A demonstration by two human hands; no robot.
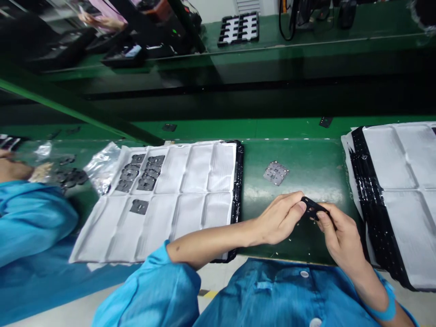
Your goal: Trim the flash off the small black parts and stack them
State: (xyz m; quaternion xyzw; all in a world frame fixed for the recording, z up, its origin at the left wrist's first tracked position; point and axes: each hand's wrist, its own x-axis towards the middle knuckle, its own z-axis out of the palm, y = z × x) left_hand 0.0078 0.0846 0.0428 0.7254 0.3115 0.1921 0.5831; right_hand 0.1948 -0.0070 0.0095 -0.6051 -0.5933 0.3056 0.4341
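Between my two hands is a small flat black part with holes [310, 208], held above the green bench near its front edge. My left hand [281, 215] pinches its left end between thumb and fingers. At the other end, my right hand [340, 231] grips it in the same way. Beyond my hands, a grey patterned flat piece [276, 173] lies on the bench. On the left, a white compartment tray [190, 213] bears several dark flat parts [150, 172] in its far left pockets, and one more dark part [139, 206] lies in a nearer pocket.
A second white tray [395, 163] with a black wrapped edge stands at the right. A co-worker's blue sleeve [30, 218] is at the far left, beside a clear plastic bag [104, 165]. A green post [85, 106] slants across the left. A black tray [239, 28] sits on the shelf behind.
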